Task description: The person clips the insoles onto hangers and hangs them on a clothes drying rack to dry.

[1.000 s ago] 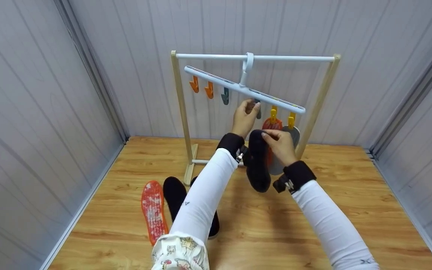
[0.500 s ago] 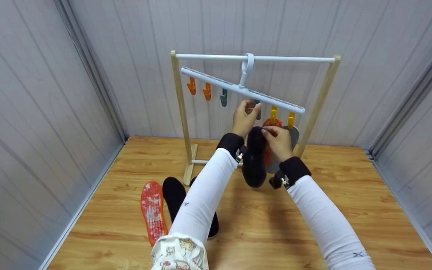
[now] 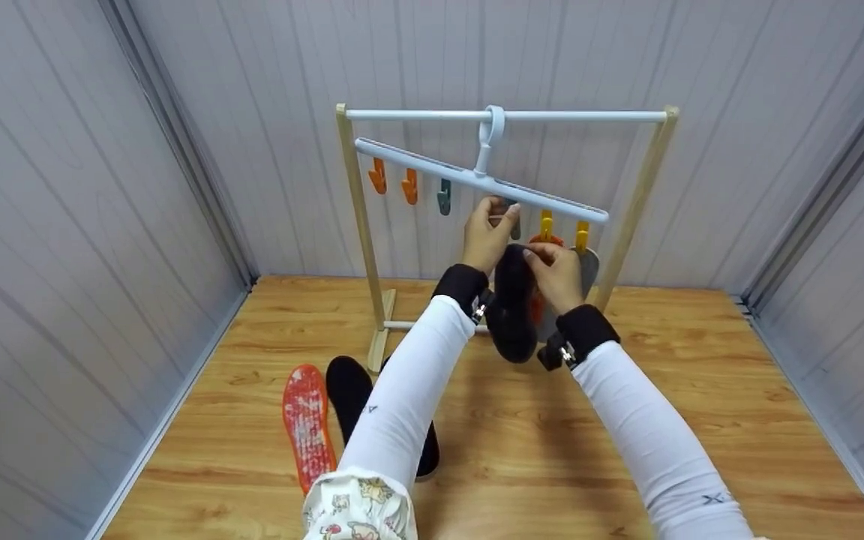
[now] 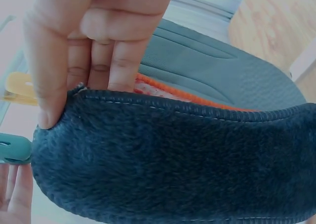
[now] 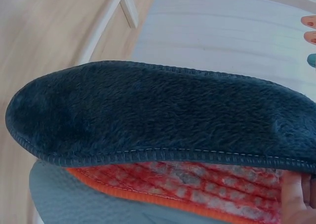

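My right hand (image 3: 558, 274) pinches the top end of a dark fuzzy insole (image 3: 513, 315), which hangs down lengthwise. My left hand (image 3: 486, 236) grips a dark green clip (image 3: 515, 225) under the tilted white hanger (image 3: 432, 166). In the left wrist view, that clip (image 4: 15, 149) is right at the insole's end, with the right thumb and fingers on its corner. Behind hang a red-orange insole (image 5: 197, 182) and a grey insole (image 4: 197, 61), held by yellow clips (image 3: 546, 225). The fuzzy insole partly covers both.
The hanger hooks over the white rod of a wooden-legged rack (image 3: 361, 225). Two orange clips (image 3: 409, 187) and another green clip (image 3: 444, 199) hang at its left. On the wooden floor lie a red insole (image 3: 308, 420) and black insoles (image 3: 349, 390), partly behind my left arm.
My right hand has raised the fuzzy insole closer to the clip in my left hand. The hanger's left end has dipped slightly and shifted left.
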Tool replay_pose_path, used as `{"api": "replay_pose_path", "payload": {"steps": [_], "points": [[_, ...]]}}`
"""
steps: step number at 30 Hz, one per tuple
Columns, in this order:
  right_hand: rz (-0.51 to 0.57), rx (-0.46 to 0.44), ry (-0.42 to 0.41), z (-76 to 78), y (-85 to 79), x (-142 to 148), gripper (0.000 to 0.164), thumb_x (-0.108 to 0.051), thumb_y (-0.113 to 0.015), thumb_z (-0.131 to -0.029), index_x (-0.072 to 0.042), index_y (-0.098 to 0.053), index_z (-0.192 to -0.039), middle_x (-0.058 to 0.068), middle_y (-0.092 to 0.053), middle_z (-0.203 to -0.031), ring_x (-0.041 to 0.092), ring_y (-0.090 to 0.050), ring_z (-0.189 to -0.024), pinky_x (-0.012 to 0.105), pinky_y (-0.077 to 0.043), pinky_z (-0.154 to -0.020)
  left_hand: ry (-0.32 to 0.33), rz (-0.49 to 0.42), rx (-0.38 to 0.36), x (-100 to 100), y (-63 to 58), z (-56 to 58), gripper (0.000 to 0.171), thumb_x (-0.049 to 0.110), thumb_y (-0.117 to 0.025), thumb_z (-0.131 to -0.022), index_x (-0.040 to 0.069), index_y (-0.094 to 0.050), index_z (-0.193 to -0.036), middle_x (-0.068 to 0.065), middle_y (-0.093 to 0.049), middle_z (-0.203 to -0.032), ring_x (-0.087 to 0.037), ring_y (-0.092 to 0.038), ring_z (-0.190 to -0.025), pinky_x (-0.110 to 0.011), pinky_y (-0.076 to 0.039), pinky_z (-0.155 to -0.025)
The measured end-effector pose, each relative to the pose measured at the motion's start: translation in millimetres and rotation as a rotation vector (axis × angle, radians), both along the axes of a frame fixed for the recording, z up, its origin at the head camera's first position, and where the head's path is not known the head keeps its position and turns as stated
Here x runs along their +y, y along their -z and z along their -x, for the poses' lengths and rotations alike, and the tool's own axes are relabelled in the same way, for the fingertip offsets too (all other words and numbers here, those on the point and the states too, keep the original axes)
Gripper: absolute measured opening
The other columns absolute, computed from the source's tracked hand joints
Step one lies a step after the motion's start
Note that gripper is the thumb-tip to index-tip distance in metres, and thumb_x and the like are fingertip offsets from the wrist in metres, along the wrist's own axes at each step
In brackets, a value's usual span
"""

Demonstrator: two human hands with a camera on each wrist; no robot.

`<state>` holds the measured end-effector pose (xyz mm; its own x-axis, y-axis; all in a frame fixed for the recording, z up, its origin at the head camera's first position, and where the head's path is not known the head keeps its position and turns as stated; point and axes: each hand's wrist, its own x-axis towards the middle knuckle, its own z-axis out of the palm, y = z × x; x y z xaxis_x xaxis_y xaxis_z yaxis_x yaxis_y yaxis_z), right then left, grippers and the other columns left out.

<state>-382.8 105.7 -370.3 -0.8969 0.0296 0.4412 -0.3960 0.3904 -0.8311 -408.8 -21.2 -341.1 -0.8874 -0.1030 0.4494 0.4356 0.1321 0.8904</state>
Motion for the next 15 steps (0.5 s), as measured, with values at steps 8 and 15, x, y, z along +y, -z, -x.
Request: {"api": "replay_pose_path", "payload": {"steps": [8,15], "points": [[0.015,0.006,0.030,0.8,-3.1,-2.3,0.022,-0.010,-0.061,-0.091,0.007,-0.068,-0.103,0.019,-0.066,-0.096,0.021,-0.057,-0.082,0.018,-0.042,-0.069,-0.007,0.005,0.003,0.0,-1.3,-1.8,0.029,0.023,-0.058,-0.095,0.001,-0.056,-0.113,-0.011,-0.062,-0.106,-0.018,-0.060,-0.097,-0.023,-0.047,-0.081],[0.036,0.028,0.036,-0.2,0.9,-3.0,0.019,-0.005,-0.062,-0.090,0.009,-0.069,-0.100,0.021,-0.066,-0.095,0.021,-0.057,-0.082,0.017,-0.041,-0.069,-0.013,0.034,-0.002,0.3,-1.5,-3.4,0.027,0.021,-0.057,-0.095,0.000,-0.057,-0.112,-0.011,-0.062,-0.105,-0.019,-0.061,-0.095,-0.022,-0.048,-0.079]]}}
